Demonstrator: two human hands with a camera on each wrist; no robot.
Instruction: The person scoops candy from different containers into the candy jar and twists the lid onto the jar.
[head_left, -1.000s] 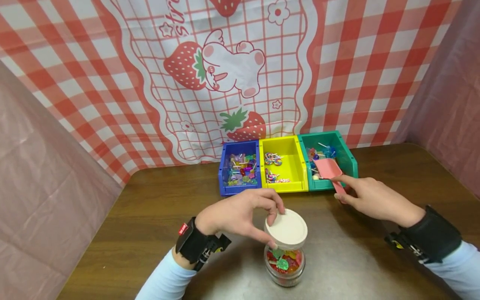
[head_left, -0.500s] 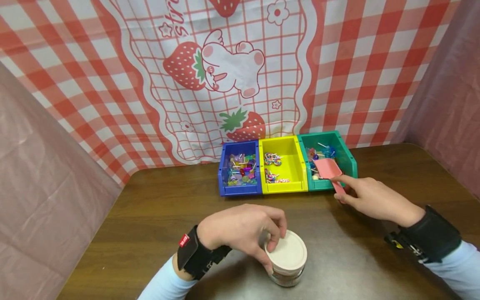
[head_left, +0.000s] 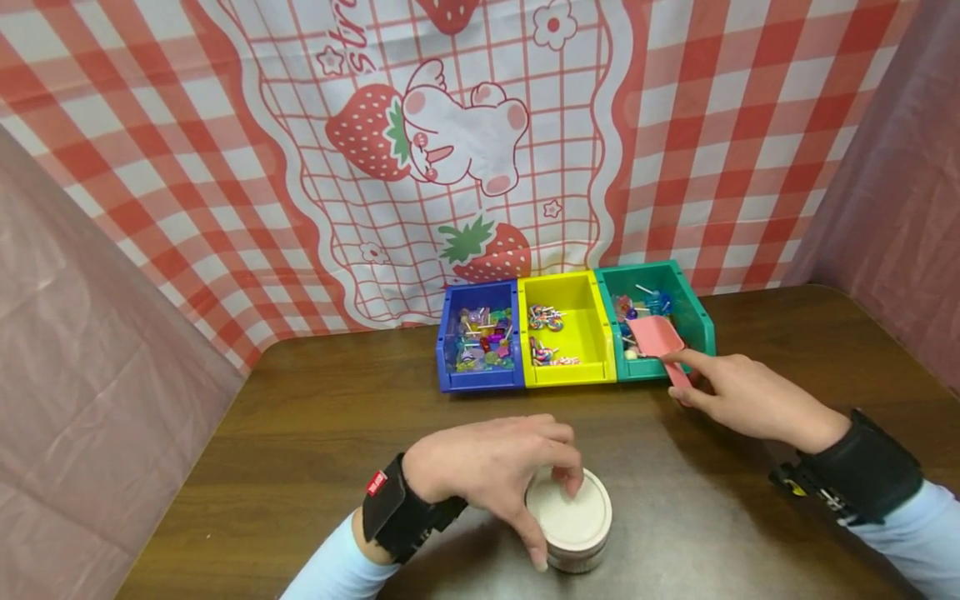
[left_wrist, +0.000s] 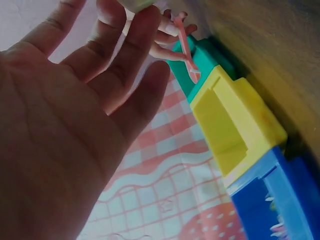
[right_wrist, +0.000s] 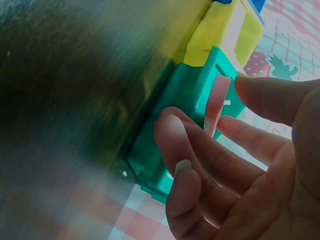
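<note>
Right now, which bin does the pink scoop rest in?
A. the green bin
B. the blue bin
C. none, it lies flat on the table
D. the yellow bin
A: the pink scoop has its head inside the green bin, at the right end of the row, while the right hand holds its handle at the bin's front edge.

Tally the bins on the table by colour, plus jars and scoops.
Blue bin: 1
Yellow bin: 1
Green bin: 1
Lidded jar: 1
Pink scoop: 1
Total: 5
</note>
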